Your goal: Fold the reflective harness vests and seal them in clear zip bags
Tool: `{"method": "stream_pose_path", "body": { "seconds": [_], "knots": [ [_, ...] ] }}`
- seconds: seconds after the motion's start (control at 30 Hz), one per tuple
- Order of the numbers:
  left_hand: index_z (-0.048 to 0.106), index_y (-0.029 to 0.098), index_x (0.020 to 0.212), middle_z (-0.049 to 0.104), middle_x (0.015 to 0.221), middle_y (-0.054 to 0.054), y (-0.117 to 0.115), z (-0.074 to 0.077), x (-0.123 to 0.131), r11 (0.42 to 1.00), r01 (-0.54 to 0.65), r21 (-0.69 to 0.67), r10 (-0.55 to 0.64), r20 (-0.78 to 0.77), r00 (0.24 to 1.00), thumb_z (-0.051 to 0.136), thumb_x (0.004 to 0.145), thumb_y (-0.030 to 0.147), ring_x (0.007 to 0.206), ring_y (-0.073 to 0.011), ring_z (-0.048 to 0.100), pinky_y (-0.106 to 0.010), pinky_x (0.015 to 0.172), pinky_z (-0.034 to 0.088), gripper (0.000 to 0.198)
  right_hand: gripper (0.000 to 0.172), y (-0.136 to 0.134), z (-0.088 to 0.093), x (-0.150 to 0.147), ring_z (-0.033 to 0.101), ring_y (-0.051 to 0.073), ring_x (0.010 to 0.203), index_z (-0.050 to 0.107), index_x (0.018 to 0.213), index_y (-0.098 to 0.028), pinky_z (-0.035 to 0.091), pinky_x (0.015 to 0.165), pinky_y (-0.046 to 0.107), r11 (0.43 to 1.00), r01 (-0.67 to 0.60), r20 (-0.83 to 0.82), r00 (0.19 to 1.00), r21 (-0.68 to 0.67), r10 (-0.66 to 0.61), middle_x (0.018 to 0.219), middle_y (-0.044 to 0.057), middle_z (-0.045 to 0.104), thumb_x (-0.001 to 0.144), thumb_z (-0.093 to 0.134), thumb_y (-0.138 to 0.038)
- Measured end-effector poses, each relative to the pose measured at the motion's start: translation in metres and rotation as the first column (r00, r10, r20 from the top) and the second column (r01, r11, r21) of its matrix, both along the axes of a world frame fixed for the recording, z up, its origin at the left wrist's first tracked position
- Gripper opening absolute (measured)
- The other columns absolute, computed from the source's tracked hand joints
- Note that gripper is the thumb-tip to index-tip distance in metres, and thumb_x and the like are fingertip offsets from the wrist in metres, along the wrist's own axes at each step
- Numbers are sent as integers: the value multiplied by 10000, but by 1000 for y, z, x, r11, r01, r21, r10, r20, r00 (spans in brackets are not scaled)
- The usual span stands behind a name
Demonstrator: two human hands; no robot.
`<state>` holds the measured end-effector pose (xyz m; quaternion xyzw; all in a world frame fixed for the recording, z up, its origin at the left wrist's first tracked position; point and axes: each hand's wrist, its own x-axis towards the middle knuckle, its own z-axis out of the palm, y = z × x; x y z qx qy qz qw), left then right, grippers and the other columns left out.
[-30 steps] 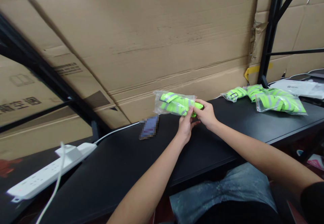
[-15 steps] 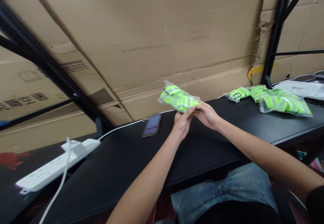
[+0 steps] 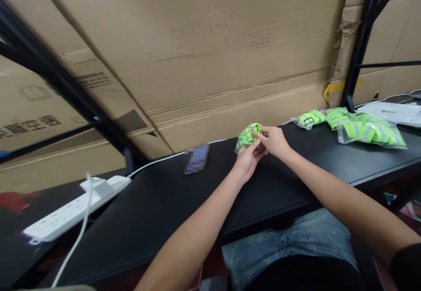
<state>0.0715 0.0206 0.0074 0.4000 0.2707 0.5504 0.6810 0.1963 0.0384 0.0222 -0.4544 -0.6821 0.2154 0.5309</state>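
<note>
Both hands are on one clear plastic bag holding a folded neon-green strap with grey reflective stripes. Its end with a red edge line is turned toward me. My left hand grips it from below, thumb along the near side, fingers partly hidden. My right hand pinches the red-edged opening from the right. The bag is held above the black table, its far end pointing away to the left.
Several similar green bags lie at the right, beside a white packet. A blurred phone-like object lies left of my hands. A white power strip with a cable sits further left. Cardboard sheets and black metal posts stand behind.
The bag has come down and to the right and has been turned, so its red-edged end now faces me. My right hand has shifted to pinch that edge.
</note>
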Motion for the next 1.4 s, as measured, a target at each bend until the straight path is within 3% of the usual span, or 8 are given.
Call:
{"method": "stream_pose_path", "body": {
  "seconds": [0.17,0.43,0.57,0.7,0.87,1.0,1.23,1.4],
  "knots": [
    [702,135,792,736,736,-117,1,5,-6,992,-102,-76,88,-166,982,679,788,245,679,-207,703,-329,650,571,113,354,-3,9,2,647,178,642,714,1164,-245,506,576,296,995,-101,-18,995,-8,101,737,9,719,914,465,-262],
    [644,140,770,708,588,-141,1,6,-7,989,-146,-3,129,-458,880,586,836,276,513,-225,684,-302,502,553,162,369,5,9,29,619,190,759,715,1096,-174,461,722,319,935,270,246,913,230,-324,911,75,701,794,701,-386],
    [638,150,816,711,596,-107,9,6,-13,993,-122,3,100,-585,805,559,854,337,532,-214,688,-285,491,549,206,313,17,0,40,593,126,573,708,1025,-148,461,633,273,1000,1,304,953,6,-3,764,47,701,921,542,-393],
    [643,162,780,707,638,-93,21,2,-28,972,-185,142,221,-821,527,566,853,428,609,-227,704,-270,490,523,287,263,25,-9,43,593,119,471,703,886,-139,451,550,242,988,-112,341,929,-106,142,591,15,663,921,546,-346],
    [569,137,1177,702,1043,-150,27,-3,-41,782,-161,602,621,-776,115,679,790,331,990,-290,685,-384,827,549,446,79,29,-13,42,656,143,625,720,824,-124,473,620,234,992,-91,387,915,-82,116,698,52,724,772,693,-178],
    [488,153,1301,526,1349,-173,28,-9,-34,597,91,797,793,-604,84,707,808,343,1279,-311,510,-437,1062,429,573,140,32,-15,41,648,146,666,761,848,-132,467,636,240,983,-173,353,917,-60,183,748,53,744,773,717,-242],
    [567,250,1257,600,1289,-91,45,-22,-29,690,267,673,690,-722,35,660,886,348,1225,-292,534,-414,941,500,395,189,32,-16,47,612,138,575,771,843,-128,446,592,245,967,-195,291,927,-166,236,629,33,693,812,679,-290],
    [598,276,1244,615,1254,-76,54,-15,-32,711,233,663,690,-721,-56,614,900,295,1195,-276,544,-376,828,531,345,123,22,-9,32,539,105,585,695,759,-132,393,613,228,983,-168,519,848,73,106,674,26,661,829,595,-141]
  ]
}}
